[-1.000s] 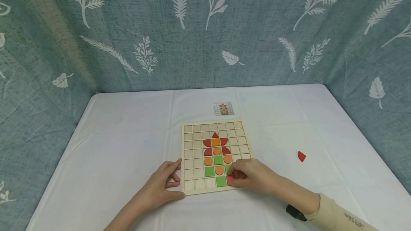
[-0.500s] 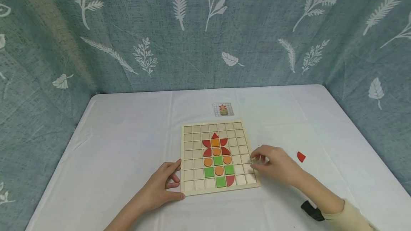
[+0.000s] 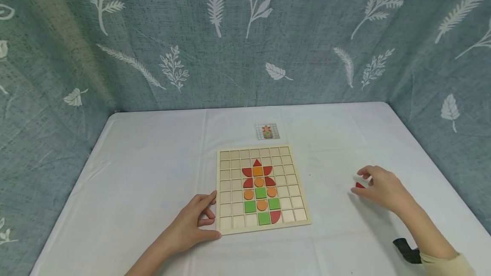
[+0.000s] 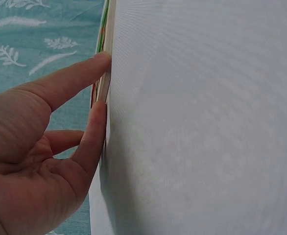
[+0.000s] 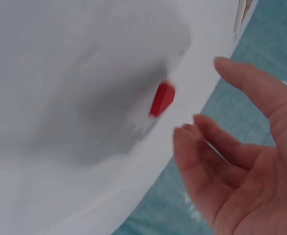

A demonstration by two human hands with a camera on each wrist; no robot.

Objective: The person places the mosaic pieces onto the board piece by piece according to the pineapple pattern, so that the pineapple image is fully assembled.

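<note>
A wooden grid board (image 3: 232,186) lies in the middle of the table in the head view. Red, green and orange tiles form a figure on it, with a red quarter-round tile (image 3: 275,217) in the row nearest me. Thumb and fingertips of my left hand (image 3: 189,222) touch the board's left edge, spread apart. To the right, my right hand (image 3: 387,188) hovers with thumb and fingers parted around a loose red quarter-round tile (image 3: 359,185), partly hidden in the head view. In the right wrist view that red tile (image 5: 162,99) lies on the cloth, off the fingertips.
Behind the board lies a small pattern card (image 3: 267,131) printed with a similar figure on a grid. A white cloth (image 3: 161,152) covers the table. Green-blue curtains (image 3: 230,71) with white leaf prints stand at the back and sides. A black strap (image 3: 407,250) shows by the right forearm.
My right hand has let go of a red quarter-round tile in the board's front row and moved right to the loose red one. The left hand has stayed at the board's edge.
</note>
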